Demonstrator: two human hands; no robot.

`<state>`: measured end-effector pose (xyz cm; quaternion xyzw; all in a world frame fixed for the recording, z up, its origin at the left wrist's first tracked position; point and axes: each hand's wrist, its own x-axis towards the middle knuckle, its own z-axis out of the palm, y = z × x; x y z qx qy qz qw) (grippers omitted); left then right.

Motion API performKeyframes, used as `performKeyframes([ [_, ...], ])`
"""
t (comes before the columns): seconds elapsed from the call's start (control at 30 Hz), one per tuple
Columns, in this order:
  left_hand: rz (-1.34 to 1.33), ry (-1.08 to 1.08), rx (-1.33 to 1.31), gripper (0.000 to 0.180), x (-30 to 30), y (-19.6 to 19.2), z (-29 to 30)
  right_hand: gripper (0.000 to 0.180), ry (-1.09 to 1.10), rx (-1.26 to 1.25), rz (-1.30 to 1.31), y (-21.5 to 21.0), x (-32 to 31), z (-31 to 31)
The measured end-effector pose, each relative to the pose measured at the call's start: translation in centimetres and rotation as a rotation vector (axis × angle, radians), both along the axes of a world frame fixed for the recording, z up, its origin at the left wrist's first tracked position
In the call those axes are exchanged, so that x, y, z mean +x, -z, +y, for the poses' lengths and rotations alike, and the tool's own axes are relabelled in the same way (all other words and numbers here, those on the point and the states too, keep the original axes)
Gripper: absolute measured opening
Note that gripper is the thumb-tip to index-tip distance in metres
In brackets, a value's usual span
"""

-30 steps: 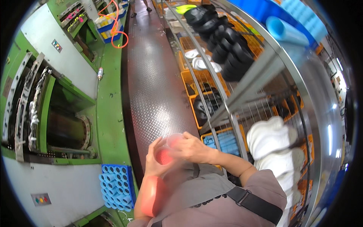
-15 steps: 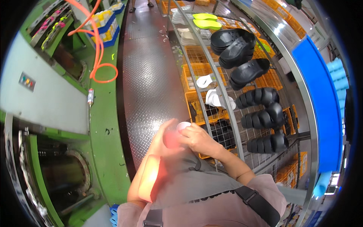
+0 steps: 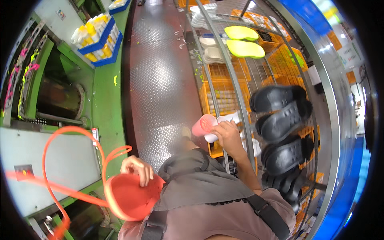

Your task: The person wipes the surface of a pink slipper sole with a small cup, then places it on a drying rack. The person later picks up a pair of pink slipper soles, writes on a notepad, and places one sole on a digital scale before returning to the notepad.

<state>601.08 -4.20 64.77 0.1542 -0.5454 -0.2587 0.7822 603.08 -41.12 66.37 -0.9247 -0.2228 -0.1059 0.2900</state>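
Note:
My left hand (image 3: 138,168) curls its fingers over the upper rim of a red-orange hollow piece (image 3: 134,196) with a rounded edge and a few dark spots inside; its exact kind is unclear. That piece hides my left forearm. Out in front, my right hand (image 3: 226,134) grips a pink cup (image 3: 198,127), tilted, with pink grainy material showing at its mouth. A white cup (image 3: 211,137) sits against it under the same fingers. White cups (image 3: 234,117) on the wire rack lie just beyond my right hand.
The wire rack (image 3: 232,68) on the right carries black clogs (image 3: 282,120) and neon-yellow soles (image 3: 246,48), with orange crates (image 3: 216,74) below. At left stand green machines (image 3: 106,100), blue trays of yellow-white bottles (image 3: 96,38) and a looping orange hose (image 3: 46,160). A metal walkway (image 3: 154,72) runs ahead.
My left hand has drawn back from the cup to the red-orange piece, which has swung out to the left. My right hand has moved right toward the rack with the cups. The view has shifted.

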Motion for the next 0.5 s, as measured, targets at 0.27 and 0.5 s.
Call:
performKeyframes([
  [0.27, 1.164, -0.708, 0.769, 0.061, 18.4, 0.0, -4.1, 0.002, -0.129, -0.085, -0.073, -2.1, 27.0, 4.3],
  [0.5, 0.886, -0.619, 0.628, 0.117, 36.9, 4.0, 0.9, 0.009, -0.084, -0.073, -0.031, 0.8, 46.2, 7.4],
])
